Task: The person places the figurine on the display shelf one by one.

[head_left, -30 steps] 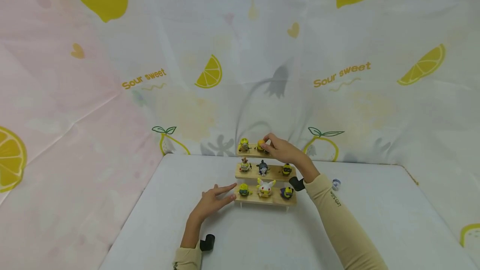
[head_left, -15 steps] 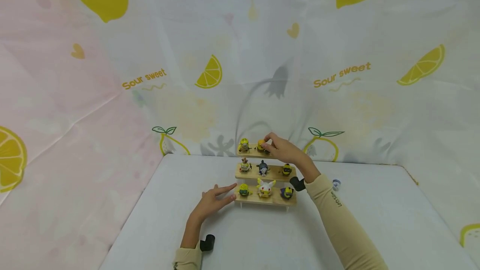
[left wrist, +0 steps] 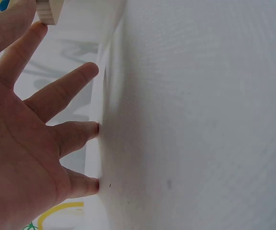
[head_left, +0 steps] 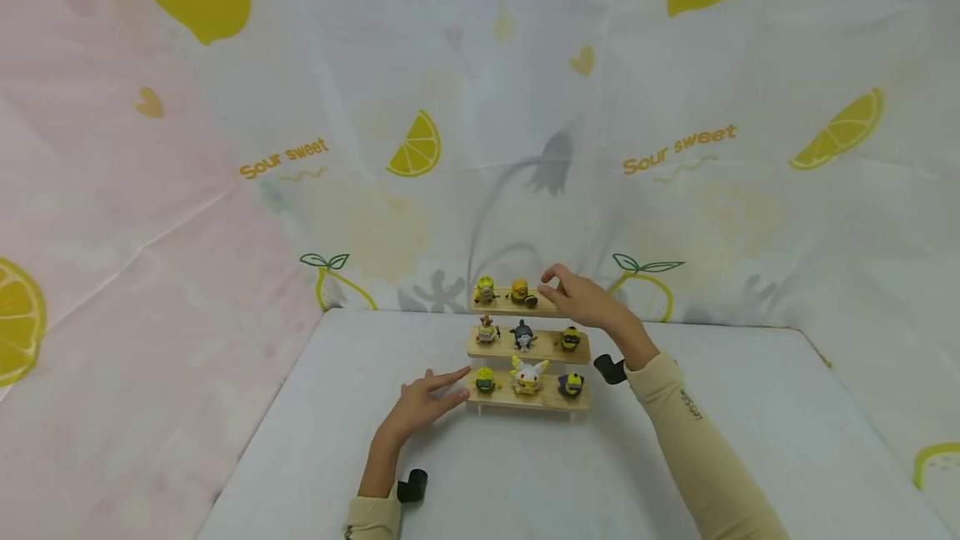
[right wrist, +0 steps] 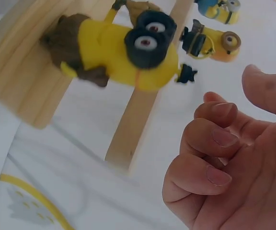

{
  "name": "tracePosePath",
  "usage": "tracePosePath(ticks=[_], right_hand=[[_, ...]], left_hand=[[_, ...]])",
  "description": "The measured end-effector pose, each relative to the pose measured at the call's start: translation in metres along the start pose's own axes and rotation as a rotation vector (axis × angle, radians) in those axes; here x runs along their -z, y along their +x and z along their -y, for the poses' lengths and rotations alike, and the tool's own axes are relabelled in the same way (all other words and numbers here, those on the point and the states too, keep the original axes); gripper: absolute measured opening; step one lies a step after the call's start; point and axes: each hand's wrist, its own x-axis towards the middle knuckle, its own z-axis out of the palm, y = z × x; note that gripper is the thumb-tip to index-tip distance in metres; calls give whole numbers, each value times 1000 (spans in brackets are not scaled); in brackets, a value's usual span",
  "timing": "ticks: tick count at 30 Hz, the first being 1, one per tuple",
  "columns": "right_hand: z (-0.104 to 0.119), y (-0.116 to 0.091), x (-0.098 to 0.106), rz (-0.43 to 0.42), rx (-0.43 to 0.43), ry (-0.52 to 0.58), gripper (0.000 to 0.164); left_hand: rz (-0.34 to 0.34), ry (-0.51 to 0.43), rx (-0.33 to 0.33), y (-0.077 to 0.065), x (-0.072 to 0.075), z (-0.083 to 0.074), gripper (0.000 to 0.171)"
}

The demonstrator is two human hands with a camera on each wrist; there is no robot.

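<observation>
A three-step wooden display stand (head_left: 480, 398) carries several small figurines. My right hand (head_left: 588, 300) hovers beside the top step, just right of an orange-headed figurine (head_left: 519, 291). Thumb and index finger are apart with nothing between them. In the right wrist view, the other fingers (right wrist: 198, 175) curl loosely toward the palm, and a goggled yellow figurine (right wrist: 123, 52) on a step looms close. My left hand (head_left: 422, 405) has its fingers spread at the left end of the lowest step. One fingertip meets the wood (left wrist: 48, 12) in the left wrist view, and the lower fingertips rest on the white cloth.
On the top step's left stands another yellow figurine (head_left: 485, 290). A dark-haired figurine (head_left: 522, 336) is mid-stand, above a white eared figurine (head_left: 528, 376) on the lowest step. The white-covered table (head_left: 360, 357) meets a lemon-printed backdrop (head_left: 510, 107) behind the stand.
My right hand has let go of the orange-headed figurine and shifted right; the figurine stays on the top step. A small white-and-blue item is now hidden by the right sleeve. The left hand stays put.
</observation>
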Motion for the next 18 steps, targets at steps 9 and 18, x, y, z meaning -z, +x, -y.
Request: tracePosePath(ticks=[9,18], right_hand=[[-10,-23,15,-73,2,-89,32],[-39,-57,22,-243,22,-154,24]], left_hand=[[-3,6,2,-2,3,-1,47],[6,-16,4,0,2,1,46]])
